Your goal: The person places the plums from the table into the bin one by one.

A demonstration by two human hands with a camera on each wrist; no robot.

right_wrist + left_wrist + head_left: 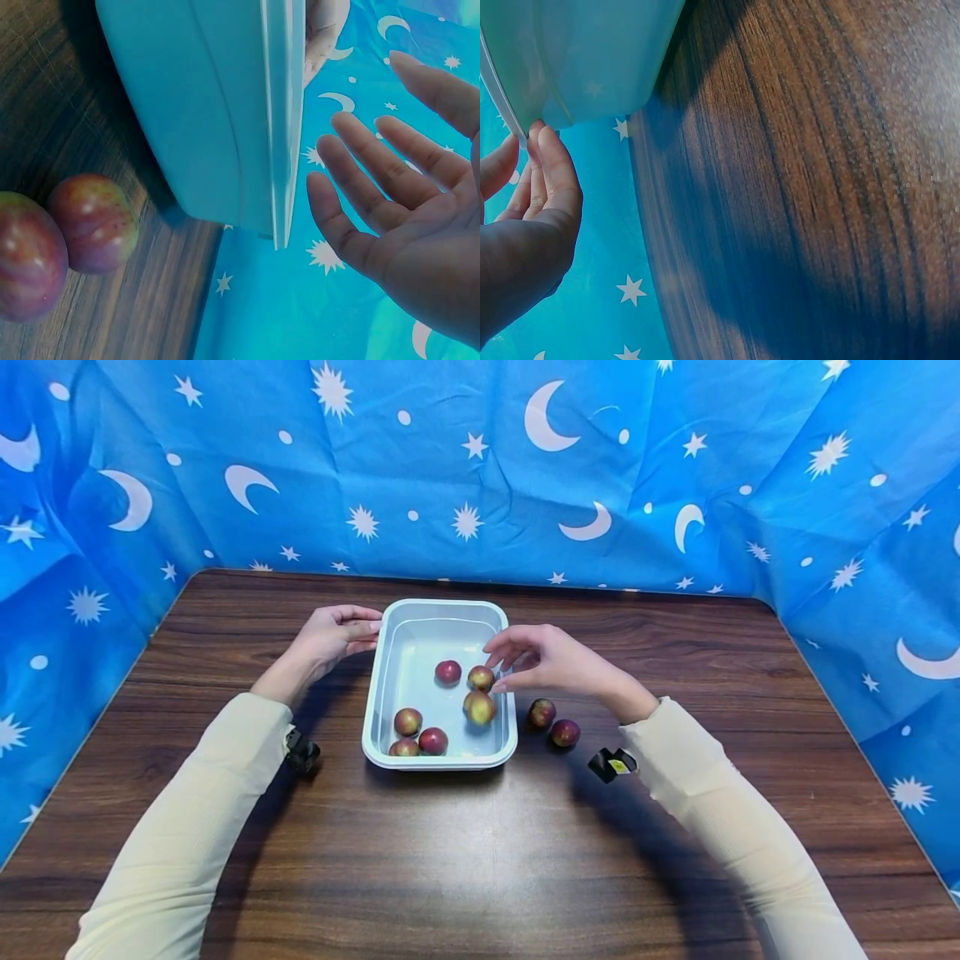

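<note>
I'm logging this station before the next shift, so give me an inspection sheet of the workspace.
Surface: dark wooden table.
Job's things: pale tray holding six plums; two more plums on the table beside its right wall.
Clutter: nothing seen.
Hands: left hand touches the tray's left rim, fingers straight; right hand is open above the tray's right side, holding nothing.
Cables: nothing seen.
Surroundings: blue moon-and-star cloth behind and at both sides.

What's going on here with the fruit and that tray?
A person sits at a wooden table with a pale blue tray in front of them. Six plums lie in the tray, and two more plums sit on the table just right of it. The left hand touches the tray's far left rim. The right hand hovers open above the tray's right side, holding nothing.
</note>
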